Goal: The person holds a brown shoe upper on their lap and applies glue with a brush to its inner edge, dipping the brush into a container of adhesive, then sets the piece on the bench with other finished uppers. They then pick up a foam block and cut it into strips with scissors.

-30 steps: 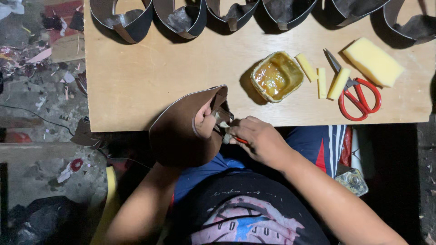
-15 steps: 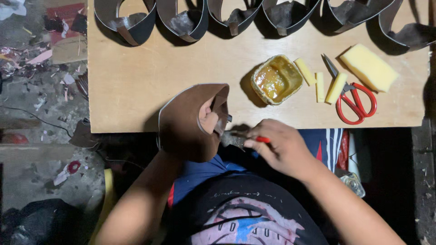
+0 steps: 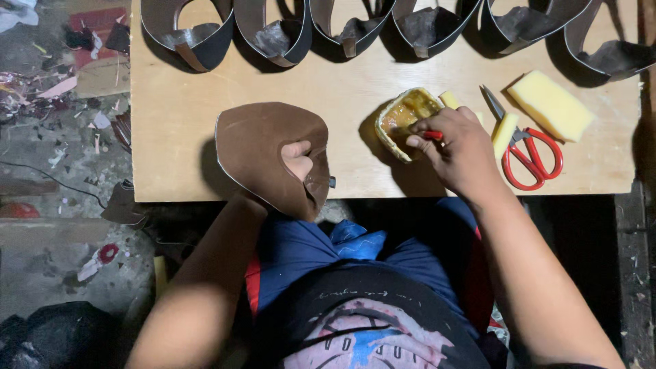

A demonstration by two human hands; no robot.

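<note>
My left hand (image 3: 298, 158) holds a brown leather shoe upper (image 3: 263, 150) over the near edge of the wooden board (image 3: 178, 116); only the thumb pokes through the opening, the rest of the hand is hidden behind the leather. My right hand (image 3: 458, 147) grips a small red-handled tool (image 3: 432, 135) and dips its tip into a yellow dish of amber glue (image 3: 404, 116).
Red-handled scissors (image 3: 525, 147) and yellow foam pieces (image 3: 550, 104) lie right of the dish. A row of several dark shoe uppers (image 3: 280, 34) lines the board's far edge. Scraps litter the floor (image 3: 61, 102) to the left.
My right hand left the leather upper and moved up and right to the glue dish. The upper has turned, showing its brown outer face.
</note>
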